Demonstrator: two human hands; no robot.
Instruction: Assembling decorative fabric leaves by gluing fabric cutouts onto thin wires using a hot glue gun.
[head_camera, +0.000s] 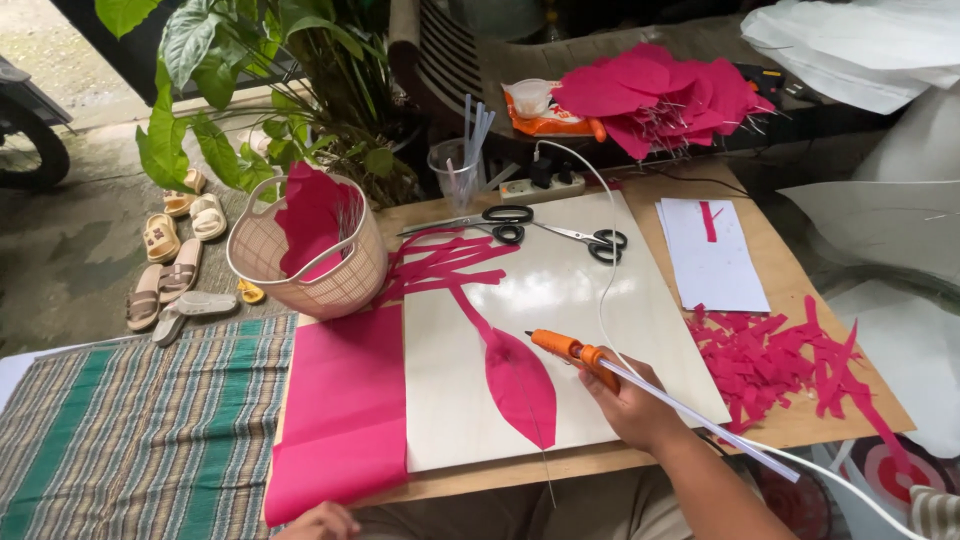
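We count two hands. Our right hand (632, 400) is clenched around one orange hot-glue gun (572, 350) with a clear glue stick protruding rearward; its nozzle sits just above one pink leaf-shaped paper petal on a thin wire (520, 385), which lies on the white board (560, 290) just left of that hand. Our left hand (318, 522) is only partly in view at the bottom edge, near one pink paper sheet (345, 410); we cannot tell its grip.

Beyond the right hand lie two pairs of black-handled scissors (555, 232).

Containers: one cream plastic basket (310, 265), far left of the hands, holds pink paper; one clear plastic cup (458, 175) holds several glue sticks.

One heap of pink paper scraps (775, 355) lies on the wooden worktop (790, 275), right of the right hand.
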